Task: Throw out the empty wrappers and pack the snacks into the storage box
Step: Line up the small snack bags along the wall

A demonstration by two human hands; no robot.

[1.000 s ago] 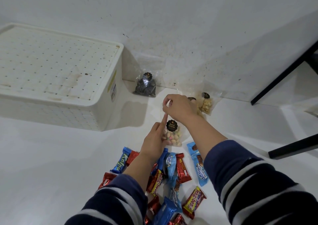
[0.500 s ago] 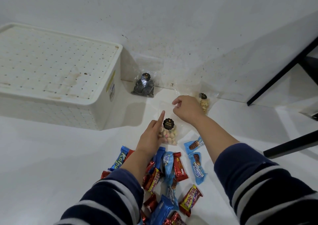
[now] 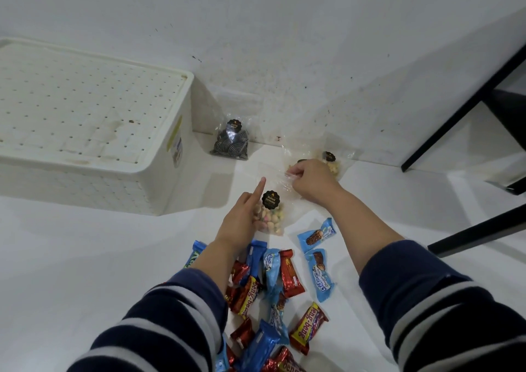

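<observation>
A clear bag of pastel candies [image 3: 271,218] with a black round label lies on the white floor. My left hand [image 3: 242,215] rests against the bag's left side, index finger stretched out. My right hand [image 3: 311,181] pinches the bag's clear plastic top edge. Behind that hand a second clear bag of pale snacks [image 3: 333,165] leans on the wall, partly hidden. A bag of dark swirled sweets [image 3: 232,142] stands by the wall. Several red and blue wrapped bars [image 3: 273,294] lie scattered between my forearms. The white storage box [image 3: 170,155] sits at the left with its perforated lid shut.
Black metal furniture legs [image 3: 461,92] cross the right side. The white wall [image 3: 284,44] runs close behind the bags. Two blue wrapped bars [image 3: 317,233] lie apart to the right of the pile.
My right hand moved from the second bag near the wall back to the candy bag's top and pinched its plastic. The left hand stayed on the bag.
</observation>
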